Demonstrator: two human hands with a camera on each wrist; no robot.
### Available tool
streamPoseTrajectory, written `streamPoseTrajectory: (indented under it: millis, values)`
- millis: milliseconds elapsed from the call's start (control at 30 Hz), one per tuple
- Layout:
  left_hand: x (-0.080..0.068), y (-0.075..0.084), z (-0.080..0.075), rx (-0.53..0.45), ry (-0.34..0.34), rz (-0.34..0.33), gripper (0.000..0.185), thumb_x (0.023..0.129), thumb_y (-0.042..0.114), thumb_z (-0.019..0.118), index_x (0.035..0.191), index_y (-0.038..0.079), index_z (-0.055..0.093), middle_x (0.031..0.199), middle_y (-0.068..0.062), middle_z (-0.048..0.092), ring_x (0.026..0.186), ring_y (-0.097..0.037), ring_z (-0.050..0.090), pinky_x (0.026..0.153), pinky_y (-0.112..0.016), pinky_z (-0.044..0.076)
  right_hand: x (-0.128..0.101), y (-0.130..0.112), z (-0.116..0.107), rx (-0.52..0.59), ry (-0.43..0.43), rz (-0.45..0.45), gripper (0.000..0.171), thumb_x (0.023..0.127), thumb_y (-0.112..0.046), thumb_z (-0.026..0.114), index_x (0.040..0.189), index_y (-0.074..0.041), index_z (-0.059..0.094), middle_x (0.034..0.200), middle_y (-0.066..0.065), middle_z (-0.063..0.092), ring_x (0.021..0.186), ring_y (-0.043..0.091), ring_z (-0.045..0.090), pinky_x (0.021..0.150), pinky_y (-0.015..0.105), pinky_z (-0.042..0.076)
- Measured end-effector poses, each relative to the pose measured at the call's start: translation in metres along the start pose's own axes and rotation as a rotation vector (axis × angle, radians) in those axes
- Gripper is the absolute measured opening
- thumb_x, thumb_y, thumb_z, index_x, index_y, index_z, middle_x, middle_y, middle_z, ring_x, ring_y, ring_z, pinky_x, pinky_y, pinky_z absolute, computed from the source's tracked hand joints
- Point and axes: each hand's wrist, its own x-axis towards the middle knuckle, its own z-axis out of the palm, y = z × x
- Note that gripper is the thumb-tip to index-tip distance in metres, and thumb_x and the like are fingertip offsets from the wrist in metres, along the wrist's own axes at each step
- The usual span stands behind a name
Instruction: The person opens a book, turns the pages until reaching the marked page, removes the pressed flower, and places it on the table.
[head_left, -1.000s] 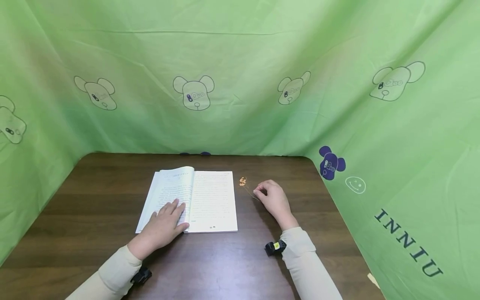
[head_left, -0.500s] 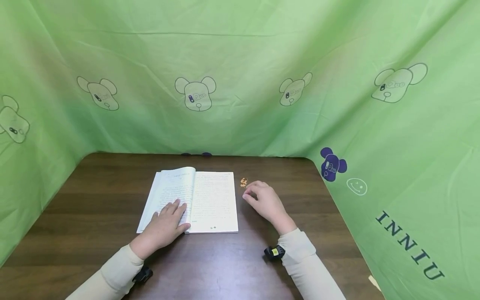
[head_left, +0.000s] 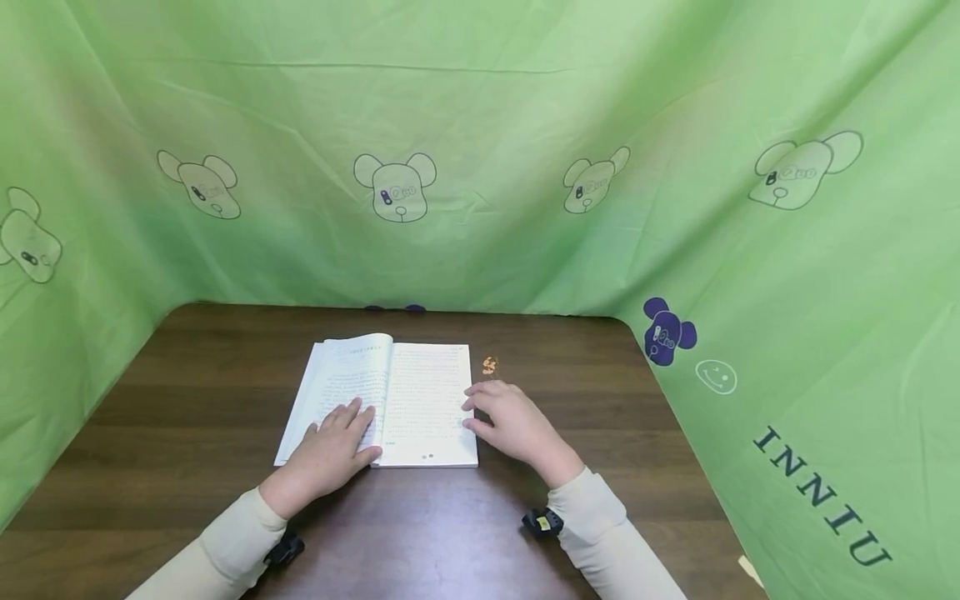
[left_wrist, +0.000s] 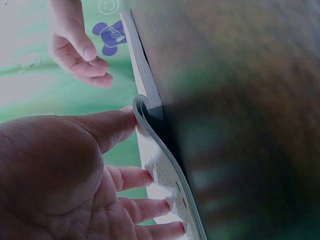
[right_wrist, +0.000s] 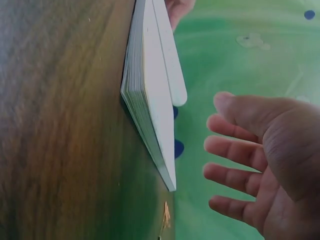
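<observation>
open book [head_left: 390, 400] flat mid-counter [head_left: 187, 467]. left hand [head_left: 330, 446] pressed flat on left page, fingers straight. right hand [head_left: 513, 425] relaxed, holding nothing, at book's right edge. small orange bit [head_left: 489, 365] just beyond.

Surface: a dark brown wooden table with a rounded far-right corner [head_left: 187, 392] is filling the lower half of the head view.
Centre: an open white paperback book with printed pages [head_left: 431, 392] is lying flat on the table, its left pages bulging upward.
Right of centre: a small orange-and-white scrap-like object [head_left: 489, 365] is lying on the wood just beside the book's upper right corner; what it is cannot be told.
</observation>
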Motion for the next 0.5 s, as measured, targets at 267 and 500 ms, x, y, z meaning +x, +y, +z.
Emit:
streamPoseTrajectory:
  millis: [267,500]
  values:
    - [-0.001,-0.003,-0.002,0.007,0.004,0.013,0.066,0.101,0.041,0.062,0.152,0.002,0.046,0.159,-0.026,0.038,0.144,-0.050,0.039,0.103,-0.077,0.035,-0.002,-0.013,0.002,-0.030,-0.135,-0.107,0.032,0.095,-0.032,0.073,0.122,-0.015,0.073,0.142,0.006,0.063,0.134,0.028,0.056,0.114,0.048,0.040]
    - [-0.002,-0.007,-0.003,-0.010,-0.002,0.019,0.067,0.102,0.042,0.061,0.153,0.003,0.045,0.161,-0.025,0.036,0.145,-0.049,0.037,0.105,-0.076,0.034,-0.004,-0.018,0.008,-0.037,-0.210,-0.134,0.040,0.096,-0.036,0.071,0.130,-0.016,0.070,0.146,0.008,0.059,0.138,0.031,0.053,0.115,0.054,0.037]
